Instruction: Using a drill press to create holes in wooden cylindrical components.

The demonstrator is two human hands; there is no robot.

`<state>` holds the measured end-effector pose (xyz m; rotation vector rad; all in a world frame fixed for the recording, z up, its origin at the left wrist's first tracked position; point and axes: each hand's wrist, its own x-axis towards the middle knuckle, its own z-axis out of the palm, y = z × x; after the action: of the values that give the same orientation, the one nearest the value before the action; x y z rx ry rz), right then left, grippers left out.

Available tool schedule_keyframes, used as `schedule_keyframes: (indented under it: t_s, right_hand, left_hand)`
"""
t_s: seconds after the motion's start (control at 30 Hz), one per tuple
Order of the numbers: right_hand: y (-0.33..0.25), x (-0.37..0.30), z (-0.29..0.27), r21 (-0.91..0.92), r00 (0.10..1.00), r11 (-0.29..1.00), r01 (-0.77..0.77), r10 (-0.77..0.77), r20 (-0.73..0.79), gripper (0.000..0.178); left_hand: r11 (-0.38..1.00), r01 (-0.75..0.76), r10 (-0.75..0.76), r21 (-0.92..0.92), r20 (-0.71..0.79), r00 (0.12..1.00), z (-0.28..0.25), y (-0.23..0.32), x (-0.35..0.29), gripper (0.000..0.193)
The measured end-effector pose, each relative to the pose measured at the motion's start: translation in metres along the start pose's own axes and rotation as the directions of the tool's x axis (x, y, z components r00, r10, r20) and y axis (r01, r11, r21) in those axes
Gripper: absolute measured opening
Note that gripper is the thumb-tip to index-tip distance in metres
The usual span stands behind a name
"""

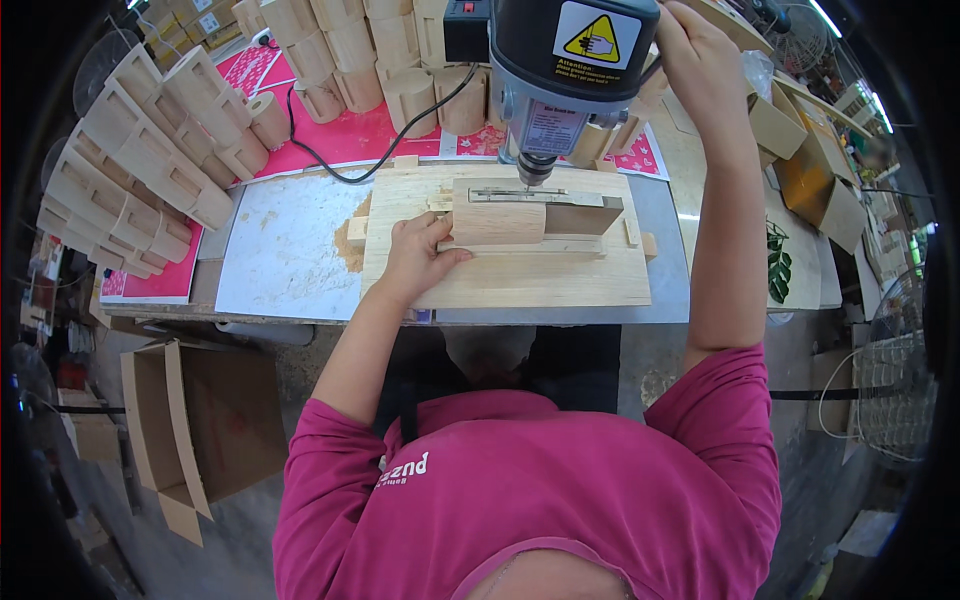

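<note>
Workshop tables fill our view, and we stand at a grey bench (664,215) with a flat wooden board (520,280) lying on it. On that board sits the wood block (497,222), held between thin wooden strips. Our left hand (418,255) lies on the board with its fingers pressed against the left side of the block, gripping it in place. Right above the block hangs the drill press (565,70), dark grey, and its drill tip (535,180) is at the block's top edge. Our right hand (700,55) is up beside the drill head, fingers curled around something there; we cannot tell what, because it is hidden.

Left of the board we see a white sheet (285,250) with a little heap of sawdust (350,250). A black cable (350,165) runs across a pink mat (340,140). Many light wooden pieces (140,170) are stacked at the far left and along the back.
</note>
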<state>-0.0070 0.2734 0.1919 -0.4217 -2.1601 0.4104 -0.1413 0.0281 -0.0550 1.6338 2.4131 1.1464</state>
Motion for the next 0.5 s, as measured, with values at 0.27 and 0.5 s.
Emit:
schedule_keyframes:
  t_s: [0.27, 0.5]
  right_hand:
    - [-0.026, -0.105, -0.006, -0.144, 0.986, 0.981, 0.13, -0.143, -0.084, 0.01]
    - [0.011, -0.16, 0.052, 0.114, 0.978, 0.989, 0.095, -0.071, -0.197, 0.012]
  left_hand:
    - [1.0, -0.002, 0.002, 0.01, -0.01, 1.0, -0.008, 0.012, 0.003, 0.03]
    - [0.998, -0.028, 0.026, 0.054, 0.026, 0.999, -0.005, 0.005, 0.002, 0.048]
